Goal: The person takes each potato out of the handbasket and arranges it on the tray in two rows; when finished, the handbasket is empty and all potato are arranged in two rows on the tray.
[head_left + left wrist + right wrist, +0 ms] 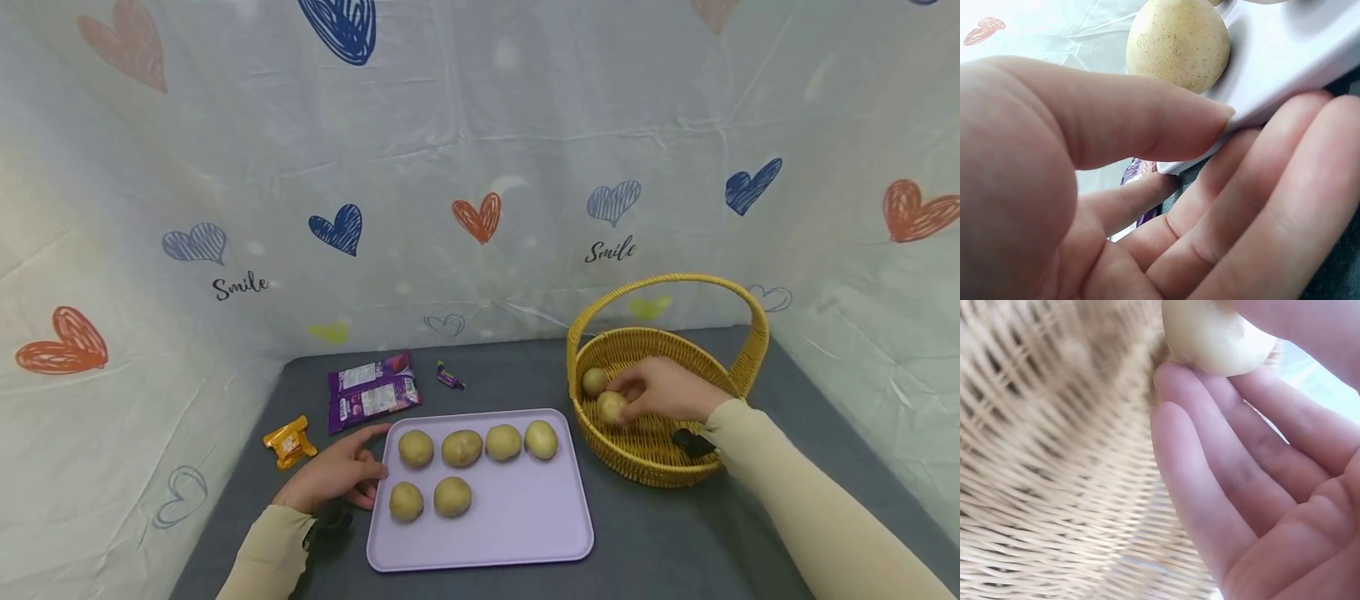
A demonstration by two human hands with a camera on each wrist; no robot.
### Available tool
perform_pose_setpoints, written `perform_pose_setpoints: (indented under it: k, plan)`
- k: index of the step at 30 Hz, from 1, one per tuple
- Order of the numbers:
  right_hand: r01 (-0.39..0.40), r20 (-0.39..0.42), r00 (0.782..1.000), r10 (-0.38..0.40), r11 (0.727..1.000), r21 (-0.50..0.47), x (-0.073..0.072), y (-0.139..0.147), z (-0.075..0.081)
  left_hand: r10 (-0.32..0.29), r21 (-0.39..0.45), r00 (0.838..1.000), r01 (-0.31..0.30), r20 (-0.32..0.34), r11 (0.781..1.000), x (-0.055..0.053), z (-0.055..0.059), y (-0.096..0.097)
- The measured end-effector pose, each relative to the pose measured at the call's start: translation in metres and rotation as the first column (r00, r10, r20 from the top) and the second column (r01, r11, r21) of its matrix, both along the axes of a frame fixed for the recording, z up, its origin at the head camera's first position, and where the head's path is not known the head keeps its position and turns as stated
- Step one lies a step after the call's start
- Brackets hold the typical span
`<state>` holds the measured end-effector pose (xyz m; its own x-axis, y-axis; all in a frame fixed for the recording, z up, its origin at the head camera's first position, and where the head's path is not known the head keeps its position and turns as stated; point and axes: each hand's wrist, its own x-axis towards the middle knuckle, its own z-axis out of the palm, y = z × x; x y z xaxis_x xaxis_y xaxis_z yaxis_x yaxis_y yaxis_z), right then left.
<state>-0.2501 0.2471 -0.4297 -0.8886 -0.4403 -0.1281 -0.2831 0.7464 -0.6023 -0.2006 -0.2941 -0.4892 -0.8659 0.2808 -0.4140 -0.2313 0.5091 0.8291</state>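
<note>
My right hand (pixel 660 390) reaches into the yellow wicker basket (pixel 645 471) and holds a potato (pixel 611 407) between thumb and fingers. The same held potato (pixel 1216 337) shows at the top of the right wrist view, beside the woven wall. Another potato (pixel 595 382) lies in the basket, to the left of the hand. At the left edge of the lilac tray (pixel 517 533), my left hand (pixel 337 473) grips the rim. In the left wrist view its thumb (pixel 1166 119) lies on the rim and other fingers reach beneath. Several potatoes (pixel 462 448) sit on the tray in two rows.
Behind the tray lie a purple packet (pixel 375 392) and a small purple wrapped candy (pixel 450 376). An orange wrapped snack (pixel 289 442) lies left of the tray, near my left hand. The basket's tall handle (pixel 675 279) arches over it. A white printed sheet (pixel 405 150) hangs behind the table.
</note>
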Motion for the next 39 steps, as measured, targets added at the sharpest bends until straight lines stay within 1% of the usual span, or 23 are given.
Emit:
perform_pose_setpoints:
  k: [4,8,13,16,18,21,26,30,34,39]
  plan:
    - [0.032,-0.034,0.999,-0.032,0.999,0.002,0.011,-0.004,0.015,0.002,0.004,1.000,-0.002,0.001,1.000,0.001,0.000,0.000]
    - [0.059,-0.057,0.996,-0.061,0.998,-0.035,0.025,-0.012,0.026,-0.001,0.007,1.000,0.001,-0.002,1.000,0.002,0.001,0.000]
    - [0.061,-0.076,0.995,-0.067,0.995,-0.079,0.041,-0.031,0.030,0.000,0.004,1.000,0.000,-0.005,1.000,0.001,0.001,0.000]
    - [0.040,-0.084,0.995,-0.051,0.992,-0.119,0.047,-0.048,0.030,-0.001,0.003,1.000,0.001,-0.008,1.000,0.001,0.001,-0.001]
    - [0.030,-0.084,0.996,-0.043,0.989,-0.145,0.051,-0.060,0.026,0.000,0.000,1.000,0.000,-0.011,1.000,0.001,0.001,0.000]
    - [0.013,-0.072,0.997,-0.027,0.984,-0.180,0.056,-0.080,0.017,0.003,-0.006,1.000,-0.003,-0.013,1.000,0.002,0.002,0.001]
    - [-0.020,-0.048,0.999,0.009,0.972,-0.234,0.065,-0.113,-0.004,0.009,-0.009,1.000,-0.009,0.001,1.000,0.002,0.004,0.002]
    - [-0.025,-0.048,0.999,0.013,0.965,-0.261,0.070,-0.135,-0.023,0.011,-0.005,1.000,-0.011,0.006,1.000,0.000,0.003,0.001]
    - [-0.037,-0.039,0.999,0.028,0.962,-0.272,0.075,-0.152,-0.037,0.018,-0.002,1.000,-0.018,0.006,1.000,0.000,0.002,0.001]
    - [-0.045,-0.026,0.999,0.039,0.956,-0.289,0.081,-0.162,-0.044,0.027,0.004,1.000,-0.027,0.004,1.000,0.000,0.001,0.000]
